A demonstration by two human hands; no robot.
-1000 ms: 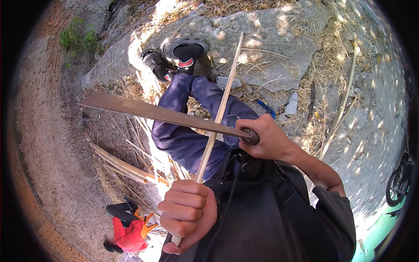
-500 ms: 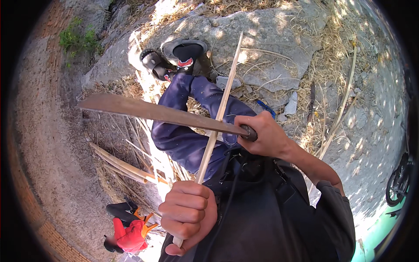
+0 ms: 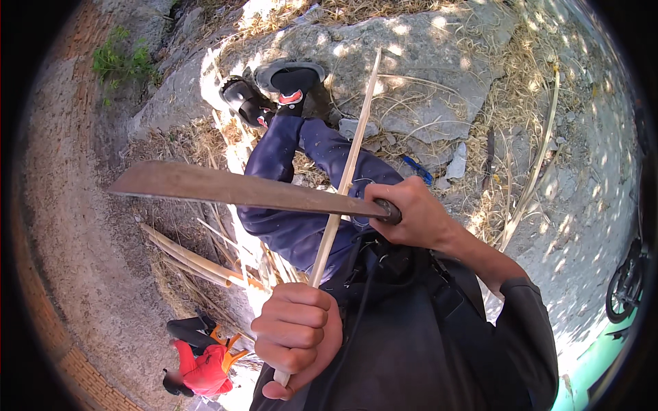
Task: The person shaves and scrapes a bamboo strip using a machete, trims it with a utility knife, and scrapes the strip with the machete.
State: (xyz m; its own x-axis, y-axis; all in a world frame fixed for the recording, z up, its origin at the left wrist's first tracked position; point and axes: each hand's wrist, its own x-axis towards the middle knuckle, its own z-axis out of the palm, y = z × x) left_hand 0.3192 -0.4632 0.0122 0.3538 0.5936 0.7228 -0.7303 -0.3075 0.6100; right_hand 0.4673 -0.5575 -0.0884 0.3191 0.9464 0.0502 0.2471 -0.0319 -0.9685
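My left hand point(image 3: 293, 334) is wrapped round the lower end of a long, pale split bamboo strip point(image 3: 355, 154), which slants up and away across my legs. In my right hand point(image 3: 411, 214) is the dark handle of a machete point(image 3: 240, 190). Its broad brown blade points left and crosses over the strip a little above my left fist, at the strip's middle. A small curled sliver shows on the strip just above the blade. Whether the edge bites into the strip I cannot tell.
Cut bamboo pieces point(image 3: 188, 257) lie on the ground to the left. A person in red point(image 3: 205, 370) sits at the lower left. Dry shavings point(image 3: 524, 89) cover the rock ahead, with a blue object point(image 3: 417, 169) beyond my knee. A wheel point(image 3: 624, 284) stands far right.
The machete has shifted slightly left and toward me along the strip, its blade turned to show more of its flat side. My left hand has barely moved.
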